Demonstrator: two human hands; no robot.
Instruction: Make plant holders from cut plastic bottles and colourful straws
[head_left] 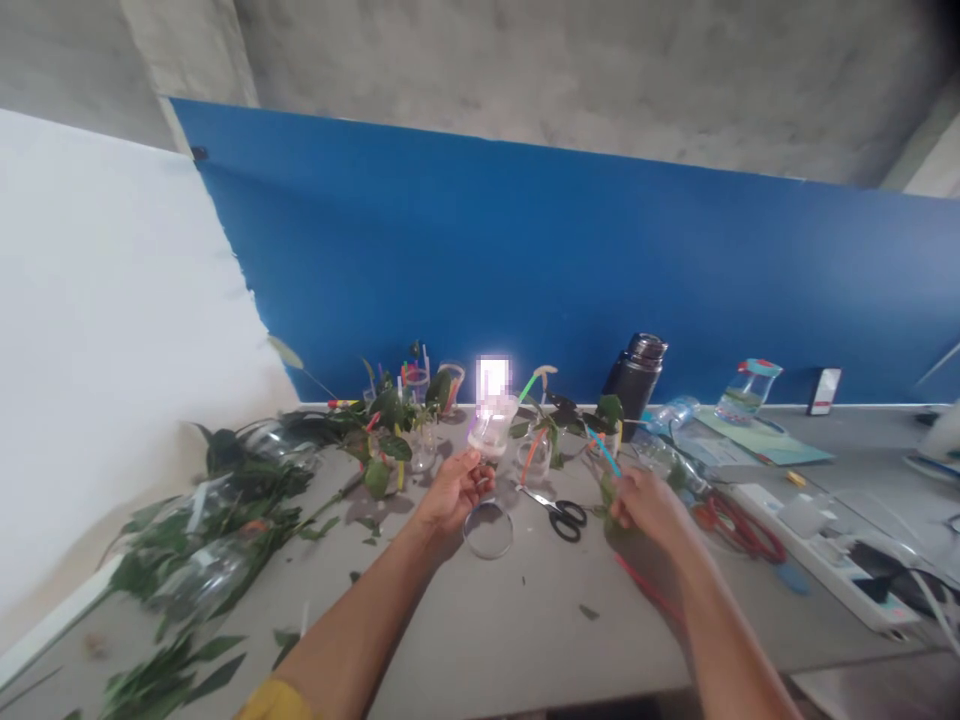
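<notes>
My left hand [456, 488] is closed on a clear plastic cup [491, 436], raised and tilted above the table. Just below it lies a clear round ring or lid [488, 531]. Further right, my right hand [639, 500] pinches a blue drinking straw [602, 450], whose far end points up and left. Black-handled scissors [562, 516] lie between the two hands. Behind them stands another clear cup [532, 455] with an orange straw and leafy stems. A green straw [529, 384] rises beside the held cup.
Cut foliage [217, 520] and clear plastic cover the left side. Several cups with leaves and straws stand at the back. On the right are a black thermos [637, 380], a water bottle [748, 392], red-handled scissors [742, 528] and a white power strip [825, 560].
</notes>
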